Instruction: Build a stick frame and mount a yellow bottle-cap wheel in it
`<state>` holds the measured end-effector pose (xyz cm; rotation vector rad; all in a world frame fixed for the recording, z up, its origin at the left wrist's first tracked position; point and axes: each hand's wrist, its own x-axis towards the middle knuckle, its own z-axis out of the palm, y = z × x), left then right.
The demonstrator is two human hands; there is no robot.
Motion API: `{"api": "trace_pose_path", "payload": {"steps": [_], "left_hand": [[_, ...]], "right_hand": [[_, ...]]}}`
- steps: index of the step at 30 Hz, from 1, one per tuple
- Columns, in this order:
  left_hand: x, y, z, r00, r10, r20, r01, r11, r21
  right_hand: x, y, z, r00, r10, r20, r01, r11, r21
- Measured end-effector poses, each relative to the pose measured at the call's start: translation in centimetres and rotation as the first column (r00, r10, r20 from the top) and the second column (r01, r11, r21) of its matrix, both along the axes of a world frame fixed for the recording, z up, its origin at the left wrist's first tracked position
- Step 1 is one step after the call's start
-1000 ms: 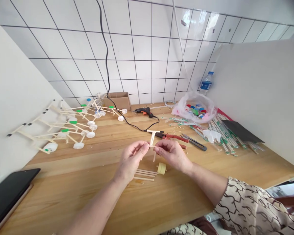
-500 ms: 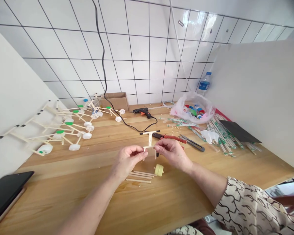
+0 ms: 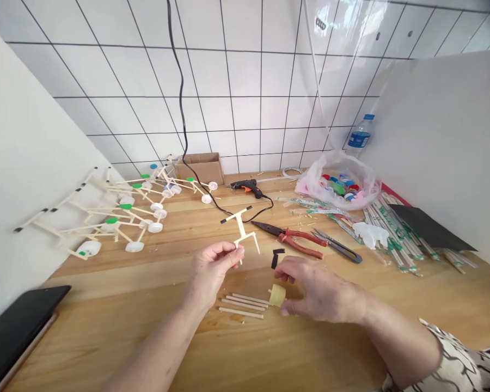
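My left hand (image 3: 210, 270) pinches the lower end of a small stick frame (image 3: 242, 228), a pale wooden piece with two crossbars and black-tipped ends, held up above the wooden table (image 3: 147, 337). My right hand (image 3: 314, 291) is down on the table, fingers curled round a pale yellow bottle cap (image 3: 276, 294). A few loose wooden sticks (image 3: 243, 305) lie just left of the cap, between my two hands. Two small black pieces (image 3: 276, 257) lie just beyond my right hand.
Red-handled pliers (image 3: 294, 239) and scissors (image 3: 338, 246) lie behind my hands. A black glue gun (image 3: 247, 187) with its cord, a bag of coloured caps (image 3: 338, 185), packed sticks (image 3: 396, 234), finished stick-and-cap frames (image 3: 122, 212), a cardboard box (image 3: 200, 166), a water bottle (image 3: 358, 138) and a phone (image 3: 20, 326) surround them.
My right hand let go of the stick frame and dropped to the yellow cap on the table. My left hand now holds the frame alone, tilted to the left.
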<state>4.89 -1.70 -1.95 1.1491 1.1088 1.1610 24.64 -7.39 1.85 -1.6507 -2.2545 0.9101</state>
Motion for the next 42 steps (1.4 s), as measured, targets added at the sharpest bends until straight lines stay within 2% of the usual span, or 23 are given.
{"api": "trace_pose_path", "payload": {"steps": [4,8,12,17,23,33,42], "left_hand": [[0.0,0.0,-0.3,1.0,-0.013,0.017,0.014,0.999,-0.031],[0.1,-0.1,-0.2,0.999,-0.031,0.027,0.032,0.998,-0.05],[0.4,-0.4,0.0,0.998,-0.057,0.037,0.059,0.996,-0.072],[0.6,-0.9,-0.1,0.994,-0.101,0.05,0.106,0.988,-0.114],[0.5,-1.0,-0.2,0.989,-0.128,0.076,0.138,0.981,-0.137],[0.4,-1.3,0.0,0.981,-0.167,0.093,0.179,0.974,-0.139],[0.6,-1.5,0.1,0.986,-0.137,0.096,0.15,0.978,-0.145]], "right_hand": [[0.0,-0.2,-0.3,0.995,0.081,0.061,-0.08,0.997,-0.024],[0.0,-0.3,-0.6,0.993,0.111,0.038,-0.109,0.993,-0.045],[-0.2,-0.2,-0.9,0.993,0.12,0.01,-0.12,0.993,-0.007],[-0.5,0.0,-1.4,0.996,0.076,-0.039,-0.075,0.997,0.031],[-1.1,0.0,-2.0,0.975,-0.093,-0.204,0.087,0.996,-0.038],[-1.2,-0.4,-2.2,0.961,-0.085,-0.263,0.088,0.996,-0.003],[-0.8,0.5,-3.9,0.988,0.04,-0.151,-0.003,0.971,0.239]]}}
